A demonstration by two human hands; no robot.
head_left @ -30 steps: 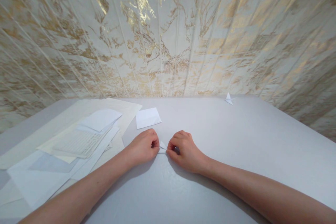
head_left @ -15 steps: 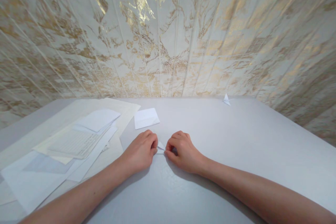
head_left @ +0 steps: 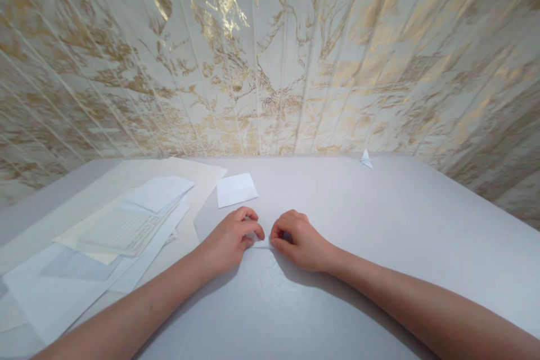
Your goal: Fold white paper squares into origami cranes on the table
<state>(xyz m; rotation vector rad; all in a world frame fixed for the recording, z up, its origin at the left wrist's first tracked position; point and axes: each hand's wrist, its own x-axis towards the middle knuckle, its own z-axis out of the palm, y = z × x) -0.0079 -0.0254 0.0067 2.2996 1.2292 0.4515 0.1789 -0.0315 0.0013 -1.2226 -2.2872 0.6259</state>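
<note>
A small piece of folded white paper (head_left: 262, 244) lies on the table between my two hands, mostly covered by fingers. My left hand (head_left: 230, 239) is at its left end, thumb low against the paper and a bent forefinger reaching over the top. At the right end, my right hand (head_left: 301, 241) pinches the paper between thumb and fingertips. Beyond my left hand rests a flat white folded sheet (head_left: 237, 190). Far to the right, near the wall, stands a small pointed folded paper piece (head_left: 366, 160).
On the left, loose sheets and envelopes (head_left: 80, 287) overlap on a large cream sheet (head_left: 206, 171), one of them with lines of writing. A wall with gold patterning (head_left: 278, 67) rises at the back edge of the pale table (head_left: 379, 225).
My left forefinger has come away from the thumb and reached right across the paper. The raised paper point between my hands shows less now. My right hand has shifted slightly right, still pinching.
</note>
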